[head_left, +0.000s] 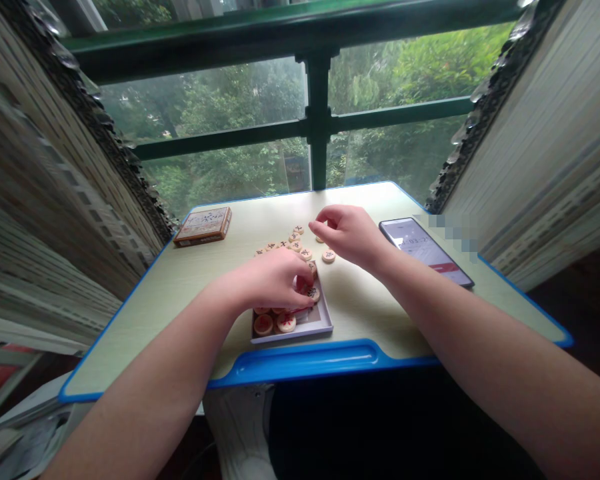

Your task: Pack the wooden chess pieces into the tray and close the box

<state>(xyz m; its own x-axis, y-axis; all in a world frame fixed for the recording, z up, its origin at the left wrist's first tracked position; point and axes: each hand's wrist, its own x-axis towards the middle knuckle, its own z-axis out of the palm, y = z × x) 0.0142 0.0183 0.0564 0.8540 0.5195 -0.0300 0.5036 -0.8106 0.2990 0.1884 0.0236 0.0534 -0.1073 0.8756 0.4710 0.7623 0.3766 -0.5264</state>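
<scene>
My left hand (275, 280) reaches over a shallow white box (325, 325) at the near middle of the table. Its thumb and fingers are closed on a Chinese chess piece (313, 294) at the box's right side. Red-marked pieces (286, 323) lie in the box's near left part; my hand hides some others. Beyond the box, several black-marked pieces (295, 246) lie loose on the tabletop. My right hand (347, 230) is low over the table with curled fingers, partly covering a piece (320, 238); whether anything is between its fingertips is hidden. Another loose piece (329, 255) lies just below it.
A pale folding table (170, 320) with a blue edge stands against a green-framed window (319, 127). A brown patterned box (203, 227) lies at the back left, and a phone (425, 250) with a lit screen at the right. Curtains (540, 120) hang on both sides.
</scene>
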